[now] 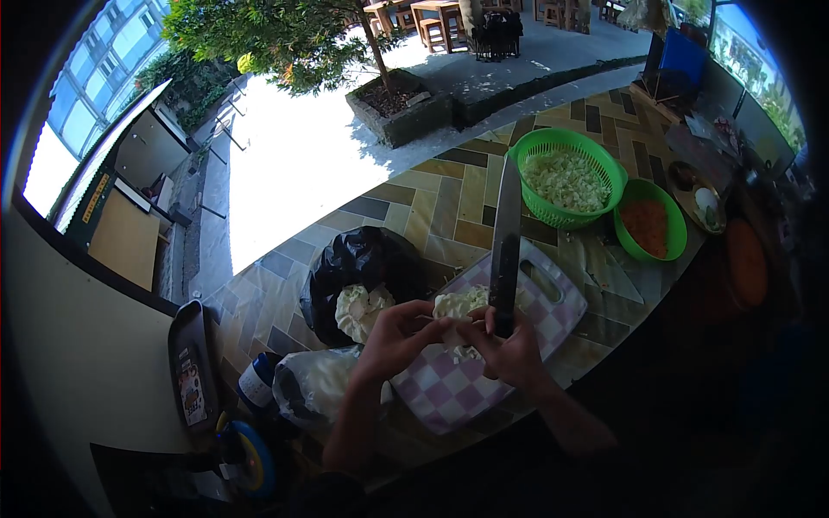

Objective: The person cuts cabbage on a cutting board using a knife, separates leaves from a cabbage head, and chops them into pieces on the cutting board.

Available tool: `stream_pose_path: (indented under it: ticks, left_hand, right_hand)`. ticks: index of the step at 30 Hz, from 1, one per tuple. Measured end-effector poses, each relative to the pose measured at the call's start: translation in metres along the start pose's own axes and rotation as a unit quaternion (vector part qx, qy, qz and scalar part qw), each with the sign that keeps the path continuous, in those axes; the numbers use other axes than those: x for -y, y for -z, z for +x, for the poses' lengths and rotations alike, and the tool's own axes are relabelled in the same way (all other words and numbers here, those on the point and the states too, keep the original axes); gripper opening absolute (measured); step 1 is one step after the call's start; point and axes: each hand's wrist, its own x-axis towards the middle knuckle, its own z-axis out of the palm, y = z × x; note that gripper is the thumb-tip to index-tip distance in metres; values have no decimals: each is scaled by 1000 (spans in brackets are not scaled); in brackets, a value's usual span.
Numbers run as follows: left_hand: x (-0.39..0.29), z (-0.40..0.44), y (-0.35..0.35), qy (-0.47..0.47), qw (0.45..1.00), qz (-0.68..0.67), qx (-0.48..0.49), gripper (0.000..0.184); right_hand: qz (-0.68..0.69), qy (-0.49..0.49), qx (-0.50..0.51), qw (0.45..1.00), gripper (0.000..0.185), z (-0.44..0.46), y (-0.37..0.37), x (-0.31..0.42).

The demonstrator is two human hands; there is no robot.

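My right hand [509, 350] is closed round the handle of a large knife [506, 246], whose blade points up and away from me. Its fingertips meet those of my left hand [401, 341] over the checkered cutting board [445, 388]. Between the fingers of my left hand is a small pale piece, too small to name. Chopped pale cabbage [462, 304] lies on the board just beyond both hands. A larger cabbage piece [361, 311] rests left of the board, against a black plastic bag [358, 259].
A green colander [566, 177] of shredded cabbage and a green bowl [649, 220] of orange shreds stand at the back right. Beside them is a plate with an egg [706, 200]. A clear bag [315, 384], a blue-lidded jar [256, 382] and a dark tray [192, 367] are at left.
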Motion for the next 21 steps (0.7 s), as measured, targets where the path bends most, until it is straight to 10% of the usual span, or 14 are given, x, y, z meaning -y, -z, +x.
stream_pose_path:
  ticks: [21]
  left_hand:
    - [11,1,12,-42,970,220,89,27]
  right_hand:
    - [-57,-39,29,997,32,-9,16,-7]
